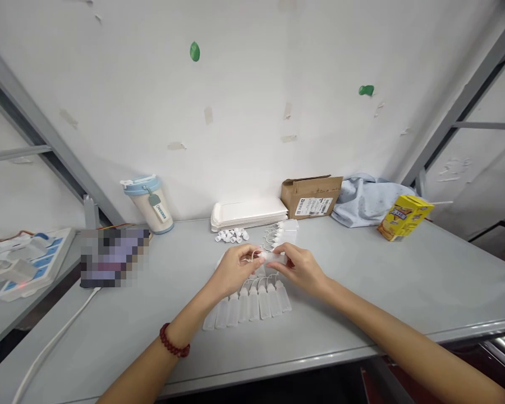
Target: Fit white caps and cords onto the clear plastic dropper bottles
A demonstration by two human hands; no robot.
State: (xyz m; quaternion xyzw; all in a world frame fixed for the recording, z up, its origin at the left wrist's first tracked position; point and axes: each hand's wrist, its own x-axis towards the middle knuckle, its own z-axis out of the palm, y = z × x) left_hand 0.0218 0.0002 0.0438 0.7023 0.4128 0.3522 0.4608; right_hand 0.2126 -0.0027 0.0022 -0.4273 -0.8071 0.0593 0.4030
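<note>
Both hands meet over the middle of the table around one small translucent plastic bottle (281, 258), held lying sideways. My right hand (302, 268) is closed on its body. At the white neck end, the fingers of my left hand (236, 268) are pinched, and a thin white loop curves up beside them. Below lies a row of similar bottles (253, 304) with white loops at their tops, partly covered by my left hand and forearm. Beyond my hands, more bottles (287, 230) lie stacked, and a small pile of white caps (232, 235) sits to their left.
Along the wall stand a blue-lidded tumbler (148, 203), white flat trays (250, 213), a cardboard box (311, 197) and a light blue cloth (364, 199). A yellow drink carton (405, 217) with a straw is at the right. A phone (115, 258), its cable and a power strip (37, 268) lie left.
</note>
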